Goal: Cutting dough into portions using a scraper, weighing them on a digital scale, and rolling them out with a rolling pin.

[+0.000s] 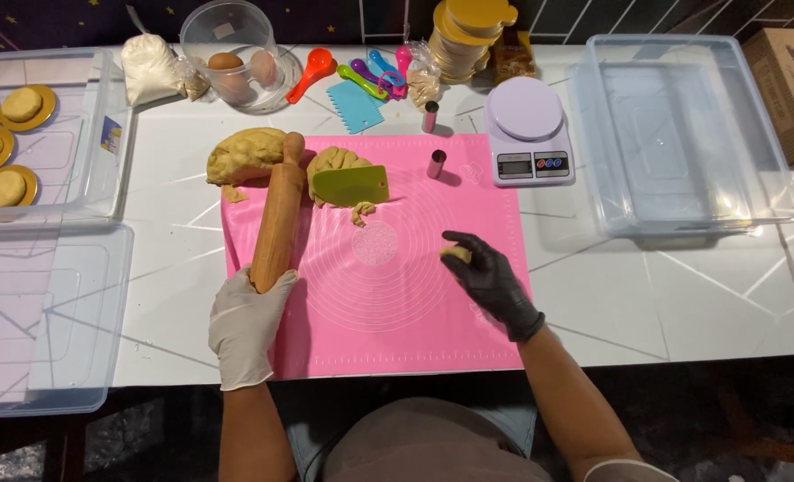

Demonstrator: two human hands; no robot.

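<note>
A white-gloved left hand (247, 323) gripped the near end of a wooden rolling pin (278, 212) that lay angled across the left edge of a pink silicone mat (388, 312), while the black-gloved right hand (488, 277) curled closed around a small piece of dough (456, 253) near the mat's right edge. Much appeared left to do: two large dough lumps, one (243, 155) at the mat's far left corner and another (336, 164) under a green scraper (352, 186), sat unportioned. Two small metal cutters (435, 163) stood near the mat's far edge, beside a digital scale (529, 143). Some work seemed done: shaped dough rounds on gold discs (6, 143) filled a clear tray (102, 178) at the worktop's left edge. A second clear bin (683, 219) waited at the right edge.
</note>
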